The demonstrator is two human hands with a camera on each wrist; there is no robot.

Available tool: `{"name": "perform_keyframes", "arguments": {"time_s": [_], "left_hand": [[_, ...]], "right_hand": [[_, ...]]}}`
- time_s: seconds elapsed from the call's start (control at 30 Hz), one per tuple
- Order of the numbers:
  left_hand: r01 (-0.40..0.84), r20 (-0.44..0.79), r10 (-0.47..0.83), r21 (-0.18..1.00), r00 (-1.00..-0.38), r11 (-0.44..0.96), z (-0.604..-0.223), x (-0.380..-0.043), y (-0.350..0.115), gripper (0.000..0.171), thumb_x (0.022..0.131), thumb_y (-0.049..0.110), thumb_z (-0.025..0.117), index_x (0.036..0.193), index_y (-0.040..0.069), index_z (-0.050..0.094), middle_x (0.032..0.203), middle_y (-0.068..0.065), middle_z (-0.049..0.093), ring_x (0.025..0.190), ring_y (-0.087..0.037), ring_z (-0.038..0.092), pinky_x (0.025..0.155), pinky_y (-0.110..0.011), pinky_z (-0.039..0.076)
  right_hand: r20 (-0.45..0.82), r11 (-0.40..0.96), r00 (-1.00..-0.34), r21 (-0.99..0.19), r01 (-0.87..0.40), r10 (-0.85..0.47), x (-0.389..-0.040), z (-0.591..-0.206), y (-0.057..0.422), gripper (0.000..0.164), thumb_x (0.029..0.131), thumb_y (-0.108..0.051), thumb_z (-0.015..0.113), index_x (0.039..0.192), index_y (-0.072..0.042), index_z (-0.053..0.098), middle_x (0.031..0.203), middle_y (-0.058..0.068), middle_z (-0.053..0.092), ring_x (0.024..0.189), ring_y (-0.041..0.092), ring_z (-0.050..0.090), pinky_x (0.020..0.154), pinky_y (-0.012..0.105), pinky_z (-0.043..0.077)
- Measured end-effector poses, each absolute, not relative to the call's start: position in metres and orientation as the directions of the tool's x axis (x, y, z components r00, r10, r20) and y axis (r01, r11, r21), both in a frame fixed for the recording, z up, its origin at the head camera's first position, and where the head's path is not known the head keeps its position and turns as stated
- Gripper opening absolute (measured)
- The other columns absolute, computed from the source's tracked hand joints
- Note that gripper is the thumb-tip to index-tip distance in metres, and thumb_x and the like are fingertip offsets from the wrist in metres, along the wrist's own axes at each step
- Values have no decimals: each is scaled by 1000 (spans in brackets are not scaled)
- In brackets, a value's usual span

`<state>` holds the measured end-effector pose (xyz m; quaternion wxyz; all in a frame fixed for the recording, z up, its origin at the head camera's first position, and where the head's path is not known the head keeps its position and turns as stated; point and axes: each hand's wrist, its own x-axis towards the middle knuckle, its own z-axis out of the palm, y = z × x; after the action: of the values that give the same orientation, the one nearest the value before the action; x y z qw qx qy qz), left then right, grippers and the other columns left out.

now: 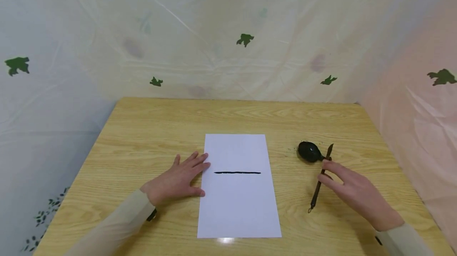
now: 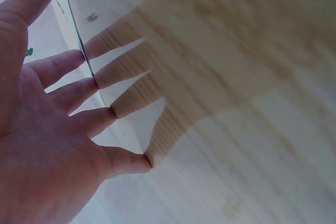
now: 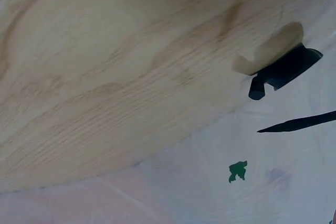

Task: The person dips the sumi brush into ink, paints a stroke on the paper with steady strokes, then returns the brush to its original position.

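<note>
A white sheet of paper [image 1: 237, 208] lies on the wooden table, with one black horizontal stroke [image 1: 237, 172] across its middle. My left hand [image 1: 180, 178] rests with fingers spread at the sheet's left edge; the left wrist view shows its palm side [image 2: 52, 135] and fingertips touching down. On the right, my right hand [image 1: 360, 194] pinches the dark shaft of a calligraphy brush [image 1: 317, 193]. The brush's pointed tip [image 3: 294, 124] faces away from me, apart from the small black ink dish [image 1: 309, 151]. That dish [image 3: 289, 69] has a short handle, partly behind the brush.
The wooden table [image 1: 160, 125] carries a few dark specks beside the ink dish. A pale curtain [image 1: 200, 49] with green leaf shapes surrounds the table at the back and sides. Light sleeves [image 1: 121, 218] cover both forearms.
</note>
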<state>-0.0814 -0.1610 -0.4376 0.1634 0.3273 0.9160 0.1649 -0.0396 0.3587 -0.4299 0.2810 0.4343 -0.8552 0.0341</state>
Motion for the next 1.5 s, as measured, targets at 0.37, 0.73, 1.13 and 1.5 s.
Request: {"name": "perform_keyframes", "arguments": {"time_s": [0.37, 0.73, 1.13, 1.5], "left_hand": [[549, -186, 655, 408, -732, 730, -438, -82, -160, 87, 94, 49, 73, 161, 7, 37, 172, -10, 20, 158, -38, 11, 113, -78, 9], [552, -183, 652, 397, -736, 733, -441, -81, -160, 87, 94, 49, 73, 161, 8, 37, 172, -9, 20, 158, -38, 11, 114, -78, 10], [546, -182, 649, 403, -738, 734, -442, -81, -159, 87, 94, 50, 72, 162, 9, 36, 172, -9, 20, 158, -37, 11, 114, -77, 9], [546, -183, 648, 400, -739, 736, -443, -81, -159, 88, 94, 49, 73, 162, 9, 35, 172, -9, 20, 158, -37, 12, 114, -78, 9]], "right_hand": [[403, 586, -472, 230, -777, -784, -43, -445, 366, 60, 115, -10, 9, 126, -12, 67, 129, 20, 64, 115, 37, 61, 123, 28, 20], [351, 541, -438, 292, -789, -828, -53, -454, 368, 62, 113, -6, 4, 128, -15, 63, 127, 20, 64, 113, 37, 63, 84, 47, 54], [296, 524, -444, 307, -794, -846, -57, -460, 377, 56, 109, 0, 12, 129, -13, 62, 129, 22, 63, 111, 39, 63, 74, 45, 59], [289, 534, -461, 281, -797, -839, -57, -463, 384, 70, 112, -8, -3, 124, -14, 65, 131, 22, 60, 114, 38, 61, 73, 45, 59]]}}
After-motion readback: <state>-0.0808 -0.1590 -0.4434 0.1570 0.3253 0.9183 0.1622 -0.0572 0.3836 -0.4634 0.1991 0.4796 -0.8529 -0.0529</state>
